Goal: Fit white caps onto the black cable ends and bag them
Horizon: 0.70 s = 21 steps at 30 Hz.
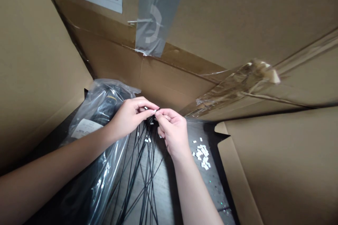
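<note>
My left hand (131,115) is closed in a pinch, its thumb and forefinger at a small white piece (155,111). Tip to tip with it, my right hand (173,126) pinches too, and a short bit of black strand shows at its fingertips. The fingers partly hide how the white piece and the strand meet. Below both hands, a bundle of thin black strands (144,182) runs toward me across the grey surface. Several strands carry small white pieces (146,140) near their far ends.
A clear plastic bag (105,168) with dark contents and a white label lies to the left. On the right is a loose pile of small white pieces (203,154). Cardboard boxes stand at the left (34,59), back (211,17) and right (285,161).
</note>
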Each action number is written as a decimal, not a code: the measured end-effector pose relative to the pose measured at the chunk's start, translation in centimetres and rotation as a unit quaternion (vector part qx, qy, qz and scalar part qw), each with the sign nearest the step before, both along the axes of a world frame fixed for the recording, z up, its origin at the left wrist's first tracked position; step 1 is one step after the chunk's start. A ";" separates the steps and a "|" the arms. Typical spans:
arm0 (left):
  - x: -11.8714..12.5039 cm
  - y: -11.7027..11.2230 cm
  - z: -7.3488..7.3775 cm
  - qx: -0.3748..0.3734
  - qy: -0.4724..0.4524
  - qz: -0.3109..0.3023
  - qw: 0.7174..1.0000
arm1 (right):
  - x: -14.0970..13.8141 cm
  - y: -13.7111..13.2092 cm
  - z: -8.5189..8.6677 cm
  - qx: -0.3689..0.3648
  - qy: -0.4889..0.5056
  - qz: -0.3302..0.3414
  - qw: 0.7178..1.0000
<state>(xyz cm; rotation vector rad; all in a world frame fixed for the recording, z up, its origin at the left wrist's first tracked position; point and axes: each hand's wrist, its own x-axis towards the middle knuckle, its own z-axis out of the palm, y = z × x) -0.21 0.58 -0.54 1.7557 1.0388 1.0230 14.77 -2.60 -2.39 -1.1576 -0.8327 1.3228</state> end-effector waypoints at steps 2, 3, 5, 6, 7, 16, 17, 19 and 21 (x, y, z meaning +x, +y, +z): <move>0.0 0.0 0.0 -0.006 -0.001 -0.001 1.000 | 0.0 0.0 -0.1 0.001 -0.004 -0.002 1.000; 0.0 0.0 0.0 -0.010 -0.002 0.000 1.000 | 0.0 0.0 -0.1 0.001 -0.005 -0.003 1.000; 0.1 0.0 0.1 -0.014 -0.005 -0.001 1.000 | -0.1 0.0 -0.1 0.001 -0.008 -0.004 1.000; 0.1 0.0 0.1 -0.015 -0.006 -0.001 1.000 | 0.0 0.0 -0.1 0.000 -0.009 -0.004 1.000; 0.1 0.0 0.1 -0.015 -0.007 -0.002 1.000 | 0.0 0.0 -0.1 -0.001 -0.010 -0.002 1.000; 0.1 0.0 0.0 -0.019 -0.016 -0.004 1.000 | 0.4 0.0 -0.2 0.003 -0.014 0.032 0.999; 0.1 0.0 0.1 -0.019 -0.016 -0.005 1.000 | 0.4 0.0 -0.3 0.005 -0.015 0.033 0.999; 0.0 0.0 0.1 -0.021 -0.015 -0.004 1.000 | 0.4 0.0 -0.4 0.011 -0.016 0.032 0.999; 0.0 0.0 0.2 -0.022 -0.014 -0.002 1.000 | 0.3 0.0 -0.5 0.016 -0.020 0.031 0.999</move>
